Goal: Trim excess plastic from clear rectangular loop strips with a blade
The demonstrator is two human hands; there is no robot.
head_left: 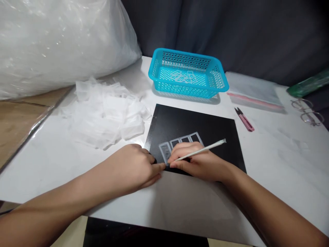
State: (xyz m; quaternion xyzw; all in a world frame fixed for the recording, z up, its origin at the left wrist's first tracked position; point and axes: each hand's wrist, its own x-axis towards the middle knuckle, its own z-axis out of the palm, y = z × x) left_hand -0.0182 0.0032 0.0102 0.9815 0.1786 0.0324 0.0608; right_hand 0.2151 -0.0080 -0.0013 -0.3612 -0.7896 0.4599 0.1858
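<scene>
My right hand (194, 158) is closed around a slim, pale stick-like tool (208, 147), pen fashion; its lower tip is hidden by my fingers. Beneath that hand lies a translucent plastic sheet with several rectangular frames side by side (164, 148). The leftmost frame still has cloudy film inside, while dark board shows through the others. My left hand (141, 166) has its fingers curled, with the index fingertip pressing at the sheet's near left corner, close to the right fingertips. A black board (195, 116) supports the sheet.
A heap of translucent plastic pieces (108, 113) spreads at left, before a big plastic bag (64, 44). Behind the board stands a blue basket (189, 91) with thin frames inside. Pink thread snips (244, 120), a zip bag (254, 91) and glasses (307, 111) lie at right.
</scene>
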